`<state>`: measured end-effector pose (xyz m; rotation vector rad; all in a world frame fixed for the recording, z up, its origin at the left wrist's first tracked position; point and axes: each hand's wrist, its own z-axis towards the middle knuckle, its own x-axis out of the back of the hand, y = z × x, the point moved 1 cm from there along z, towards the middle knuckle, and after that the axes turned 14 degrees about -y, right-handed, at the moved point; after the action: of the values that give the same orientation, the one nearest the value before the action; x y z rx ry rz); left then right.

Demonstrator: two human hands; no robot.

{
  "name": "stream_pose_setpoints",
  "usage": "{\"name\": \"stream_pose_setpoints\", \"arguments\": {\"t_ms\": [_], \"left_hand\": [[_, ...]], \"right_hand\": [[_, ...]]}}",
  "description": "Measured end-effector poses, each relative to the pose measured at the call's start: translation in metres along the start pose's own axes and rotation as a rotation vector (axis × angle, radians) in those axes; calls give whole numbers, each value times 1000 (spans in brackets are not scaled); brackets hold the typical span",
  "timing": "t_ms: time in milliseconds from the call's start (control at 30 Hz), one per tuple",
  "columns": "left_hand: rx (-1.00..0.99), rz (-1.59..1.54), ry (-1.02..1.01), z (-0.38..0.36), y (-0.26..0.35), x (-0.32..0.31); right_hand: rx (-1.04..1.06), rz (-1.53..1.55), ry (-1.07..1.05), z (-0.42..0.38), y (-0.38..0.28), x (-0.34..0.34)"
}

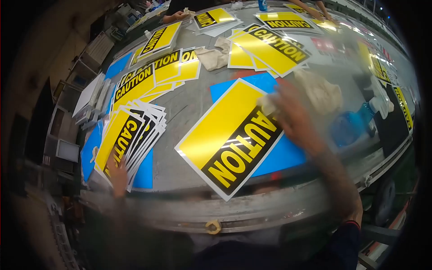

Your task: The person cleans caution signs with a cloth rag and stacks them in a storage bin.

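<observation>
A yellow and black caution sign (216, 121) lies flat and slanted in front of me, partly over a blue sheet (279, 157). My right hand (292, 117), blurred by motion, is closed on a pale cloth (267, 106) at the sign's upper right edge and covers part of its lettering. To the left, a fanned stack of caution signs (144, 139) rests on more blue sheeting. My left hand (118, 177) is at the lower edge of the top sign (114, 139) there, its fingers smeared and overlapping the print.
A blue spray bottle (353, 126) and a crumpled cloth (321, 92) lie to the right. More caution signs (272, 47) and another cloth (213, 56) are farther back. Across the table show other people's hands (177, 16). The metal table edge (180, 213) runs along my side.
</observation>
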<state>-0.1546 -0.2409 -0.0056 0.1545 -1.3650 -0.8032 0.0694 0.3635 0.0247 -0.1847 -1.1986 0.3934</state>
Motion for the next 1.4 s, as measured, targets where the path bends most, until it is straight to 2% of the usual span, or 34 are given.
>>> {"name": "stream_pose_setpoints", "arguments": {"t_ms": [67, 133, 233, 333, 367, 467, 533, 567, 667, 767, 867, 967, 1067, 1400], "left_hand": [[-224, 175, -289, -10, 98, -38], [-362, 256, -370, -5, 160, -73], [-261, 351, -404, 7, 192, -106], [-50, 204, -540, 28, 194, -114], [73, 63, -548, 35, 194, -115], [232, -93, -681, 58, 169, -112], [275, -548, -738, 64, 166, -101], [355, -787, -659, 58, 191, -92], [170, -1337, -719, 46, 228, -63], [3, -1308, -660, 37, 240, -54], [-43, -1267, -667, 33, 267, -50], [-88, -1219, -590, 38, 273, -54], [-181, -1298, -625, 42, 277, -57], [-157, -1505, -602, 44, 285, -68]], "right_hand": [[88, -125, -236, -2, -6, -16], [72, -99, -298, -6, -1, -34], [68, -102, -327, -9, 5, -38], [64, -93, -318, -15, 6, -43], [61, -99, -315, -15, 7, -45], [67, -98, -304, -13, 9, -47], [69, -103, -312, -12, 9, -46], [45, -81, -337, -11, 6, -42], [44, -70, -354, -10, 5, -42], [22, -59, -386, -5, 2, -40], [0, -37, -431, -3, -4, -35], [26, -30, -420, -3, -2, -37], [-8, -22, -467, -1, -6, -33], [-50, -33, -497, 2, -8, -33]]}}
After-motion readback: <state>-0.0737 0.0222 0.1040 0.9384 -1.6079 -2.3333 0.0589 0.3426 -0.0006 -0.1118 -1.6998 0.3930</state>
